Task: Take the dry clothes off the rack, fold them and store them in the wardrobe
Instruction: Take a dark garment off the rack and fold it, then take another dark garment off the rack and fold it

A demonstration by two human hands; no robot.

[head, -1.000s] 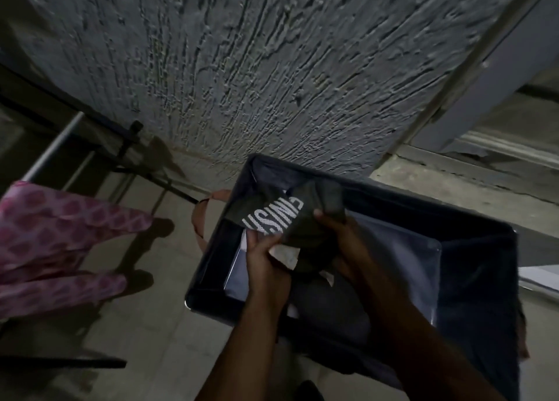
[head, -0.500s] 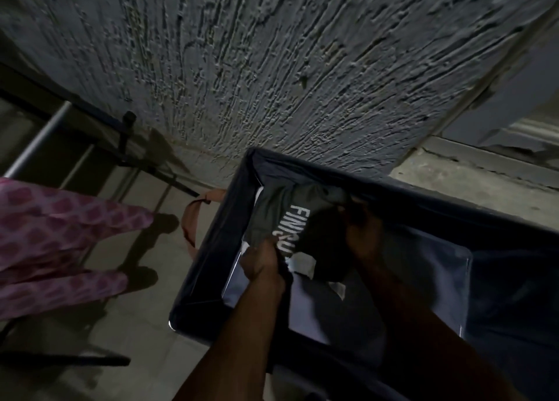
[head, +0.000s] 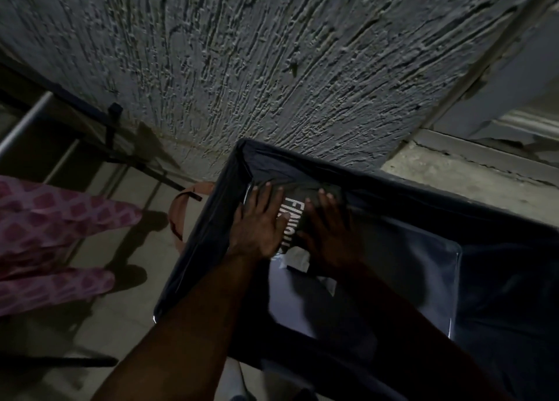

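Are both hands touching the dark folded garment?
Touching: the head view shows left hand and right hand pressed flat on the dark folded garment.

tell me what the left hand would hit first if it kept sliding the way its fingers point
The left hand lies flat on the dark folded garment, fingers pointing at the bin's far corner. Going straight on, it would probably meet the dark storage bin's wall first; depth is unclear.

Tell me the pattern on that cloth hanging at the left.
Pink with darker pink square checks, seen in the head view.
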